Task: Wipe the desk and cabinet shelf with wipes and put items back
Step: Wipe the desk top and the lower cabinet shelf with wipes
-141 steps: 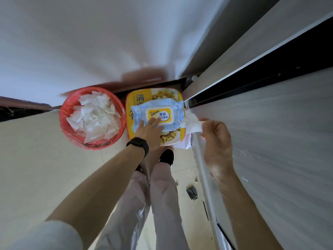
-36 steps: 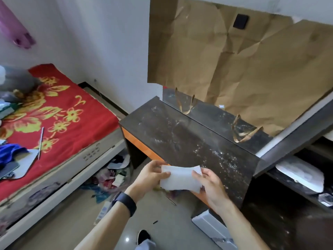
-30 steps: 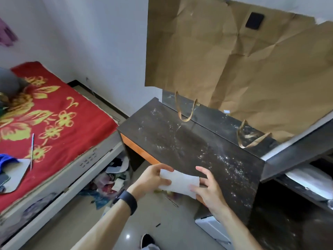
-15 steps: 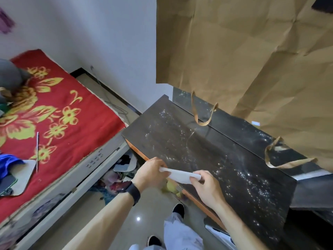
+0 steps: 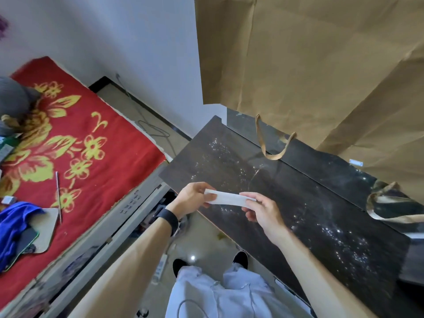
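i hold the wet wipe pinched between left hand and right hand over the dusty counter, ready to press down and start wiping.

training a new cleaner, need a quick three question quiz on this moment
1. True or false: the left hand alone holds the wipe.
2. What is above the back of the dark desk? A brown paper bag B lamp C monitor
3. On which side of the person is the red blanket?
Key: 1 false, the right hand pinches it too; 2 A; 3 left.
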A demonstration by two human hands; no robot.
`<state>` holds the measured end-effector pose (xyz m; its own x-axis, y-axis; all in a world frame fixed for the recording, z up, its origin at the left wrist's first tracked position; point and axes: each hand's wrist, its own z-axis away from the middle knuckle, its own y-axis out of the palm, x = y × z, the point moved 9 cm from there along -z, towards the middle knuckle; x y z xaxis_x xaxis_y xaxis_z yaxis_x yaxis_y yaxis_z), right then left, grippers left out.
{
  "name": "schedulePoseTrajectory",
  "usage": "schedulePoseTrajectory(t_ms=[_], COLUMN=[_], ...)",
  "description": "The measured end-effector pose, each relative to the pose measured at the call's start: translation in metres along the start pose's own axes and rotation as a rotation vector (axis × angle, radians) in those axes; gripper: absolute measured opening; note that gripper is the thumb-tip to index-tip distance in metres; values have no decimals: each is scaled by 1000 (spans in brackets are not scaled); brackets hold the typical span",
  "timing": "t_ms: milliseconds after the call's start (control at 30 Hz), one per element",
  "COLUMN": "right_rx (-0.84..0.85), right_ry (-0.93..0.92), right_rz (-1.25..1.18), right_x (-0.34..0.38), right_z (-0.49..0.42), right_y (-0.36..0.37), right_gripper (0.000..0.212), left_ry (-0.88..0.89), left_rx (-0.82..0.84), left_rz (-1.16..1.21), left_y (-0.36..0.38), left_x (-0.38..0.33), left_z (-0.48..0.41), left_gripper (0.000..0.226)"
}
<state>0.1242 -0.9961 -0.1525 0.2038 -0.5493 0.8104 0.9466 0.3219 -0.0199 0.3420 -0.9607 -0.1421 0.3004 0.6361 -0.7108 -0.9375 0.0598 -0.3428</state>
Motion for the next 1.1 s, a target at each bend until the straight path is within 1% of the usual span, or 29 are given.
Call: schedulePoseTrajectory(t_ms=[67,133,200,267,367,433,500,567,633,700,800,933,1033,1100], right_rx=[-3,-6,-23,-83,-165,-208,-289,-386,-441,-479,-564,-614,-605,-583], right_ry=[39,75,87,62,25,39,74,81,67,61,32,-22,-25,-3], right_rz=[-51,-106,-142,-101,28,115,136,121,127,112,118,235,308,295], right_x=[-2,-2,0,5,8,6,4,2,3,5,13,47,71,76], right_z=[-10,-21,-32,-42,-54,-64,-72,-79,-85,-90,-101,-139,-175,-190], right_y=[8,18,30,39,52,66,76,85,97,109,117,122,128,133], right_gripper=[31,25,16,15,7,18,28,21,12,10,9,10,12,16], left_ry=[-16,-33,-70,-120,-177,-200,-200,-146,-94,-82,-64,-19,-19,-23], left_rx=[20,31,42,77,186,262,284,221,121,44,-22,-37,-8,1], left_rz=[-8,11,105,203,214,221,228,139,65,81,29,-125,-171,-205], left_y=[-6,-16,-28,-40,-53,-63,-73,-83,-93,-102,-115,-121,-123,-126], left_x=[1,0,4,15,33,45,53,57,59,58,53,50,50,48], left_z=[-10,-20,-31,-42,-57,-68,-79,-94,-108,-119,-133,-151,-166,-171], left_gripper=[17,18,20,22,26,22,15,11,20,28,20,15,16,19])
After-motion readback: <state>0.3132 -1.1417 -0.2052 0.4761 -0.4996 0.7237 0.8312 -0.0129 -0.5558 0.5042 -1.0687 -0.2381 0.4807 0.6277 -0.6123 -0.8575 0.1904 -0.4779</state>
